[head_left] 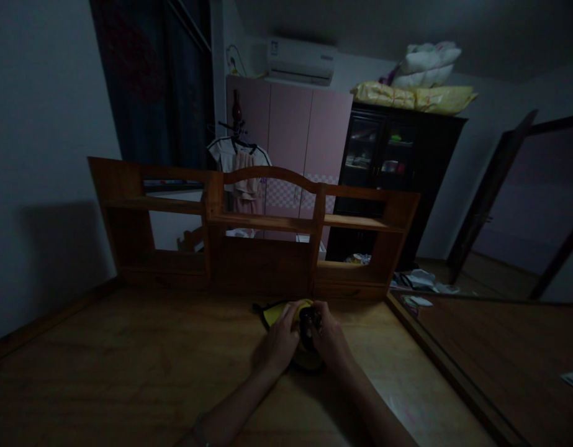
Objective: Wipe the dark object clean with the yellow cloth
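Observation:
A yellow piece with a dark edge (273,315), perhaps cloth or a small pouch, lies on the wooden desk surface (174,360). My left hand (282,340) is closed on its near side, fingers curled over the yellow part. A small, dark, shiny object (308,321) sits between my two hands, over the yellow piece. My right hand (330,334) grips it from the right, thumb and fingers bent around it. The dim light hides what kind of object it is. Under my hands, a dark rounded edge of the yellow piece shows.
A wooden shelf unit (262,221) with open compartments stands along the desk's far edge. A raised wooden rim (435,354) borders the right side, and a white wall (58,186) the left. Behind stand a pink wardrobe (288,130) and a dark cabinet (426,161).

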The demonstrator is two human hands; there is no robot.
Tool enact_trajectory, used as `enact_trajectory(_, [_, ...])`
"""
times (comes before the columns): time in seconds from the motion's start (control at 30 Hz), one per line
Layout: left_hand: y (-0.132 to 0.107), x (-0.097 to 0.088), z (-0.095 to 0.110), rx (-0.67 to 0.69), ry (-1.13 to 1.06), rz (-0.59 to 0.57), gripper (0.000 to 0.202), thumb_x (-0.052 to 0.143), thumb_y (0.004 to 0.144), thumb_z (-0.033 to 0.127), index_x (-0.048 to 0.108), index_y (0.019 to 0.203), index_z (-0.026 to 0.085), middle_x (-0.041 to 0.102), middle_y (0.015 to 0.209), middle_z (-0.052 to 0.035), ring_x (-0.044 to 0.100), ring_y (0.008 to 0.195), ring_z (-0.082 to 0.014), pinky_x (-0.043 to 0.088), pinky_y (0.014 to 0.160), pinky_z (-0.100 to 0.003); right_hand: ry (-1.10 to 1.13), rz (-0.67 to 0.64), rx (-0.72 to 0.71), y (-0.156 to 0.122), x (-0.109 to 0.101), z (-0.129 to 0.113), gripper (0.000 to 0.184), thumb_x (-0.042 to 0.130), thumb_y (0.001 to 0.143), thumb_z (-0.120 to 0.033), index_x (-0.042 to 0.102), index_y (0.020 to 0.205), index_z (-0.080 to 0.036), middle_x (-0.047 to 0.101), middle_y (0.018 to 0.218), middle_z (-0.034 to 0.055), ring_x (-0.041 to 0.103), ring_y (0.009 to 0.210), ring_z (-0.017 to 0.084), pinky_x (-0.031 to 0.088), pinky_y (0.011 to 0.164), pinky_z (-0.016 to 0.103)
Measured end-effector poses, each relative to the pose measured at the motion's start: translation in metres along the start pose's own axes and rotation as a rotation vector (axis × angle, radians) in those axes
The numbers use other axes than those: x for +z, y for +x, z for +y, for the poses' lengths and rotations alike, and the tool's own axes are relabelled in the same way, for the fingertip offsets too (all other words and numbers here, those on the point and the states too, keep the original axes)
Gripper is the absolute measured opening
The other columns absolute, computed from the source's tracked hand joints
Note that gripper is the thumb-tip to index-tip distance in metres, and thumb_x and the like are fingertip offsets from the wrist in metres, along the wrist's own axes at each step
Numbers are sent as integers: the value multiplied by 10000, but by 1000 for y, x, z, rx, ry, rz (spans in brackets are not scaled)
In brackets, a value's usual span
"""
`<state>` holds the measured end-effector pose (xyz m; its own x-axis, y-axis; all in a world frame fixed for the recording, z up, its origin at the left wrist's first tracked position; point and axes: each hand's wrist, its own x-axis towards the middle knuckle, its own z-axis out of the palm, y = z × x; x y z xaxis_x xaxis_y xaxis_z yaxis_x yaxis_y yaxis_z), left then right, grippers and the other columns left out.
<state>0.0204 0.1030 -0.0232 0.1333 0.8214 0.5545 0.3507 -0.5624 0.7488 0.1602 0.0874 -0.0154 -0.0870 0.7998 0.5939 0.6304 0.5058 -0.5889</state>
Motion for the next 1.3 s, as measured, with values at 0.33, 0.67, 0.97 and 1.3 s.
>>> enact_trajectory(0.33, [0, 3, -9, -127, 71, 14, 533, 420, 661, 14, 477, 1140, 240, 603, 1111, -46, 547, 1040, -192, 388, 911, -291, 30, -17, -19, 0, -2, -3, 359, 446, 828, -105, 412, 1160, -235, 597, 1023, 38, 595, 901, 191, 452, 755, 271])
enact_trajectory(0.67, [0, 2, -7, -111, 58, 6, 493, 425, 650, 25, 490, 1086, 247, 616, 1072, -39, 550, 1020, -192, 380, 891, -285, 10, 9, 37, -1, 1, 2, 300, 459, 822, -131, 413, 1103, -225, 602, 946, 34, 613, 826, 192, 458, 718, 272])
enact_trajectory(0.97, [0, 4, -10, -68, 89, 21, 479, 420, 649, 38, 485, 1083, 230, 581, 1090, -51, 525, 1048, -200, 366, 933, -312, 0, 25, 42, -1, 1, 2, 286, 487, 798, -134, 412, 1056, -228, 600, 900, 21, 613, 779, 187, 453, 678, 259])
enact_trajectory(1.3, [-1, 4, -11, -87, 117, 0, 534, 394, 670, 31, 453, 1160, 233, 557, 1157, -62, 516, 1094, -199, 361, 961, -313, 22, 88, 73, 0, 3, 1, 245, 489, 801, -147, 405, 1018, -223, 596, 880, 25, 614, 778, 191, 470, 673, 270])
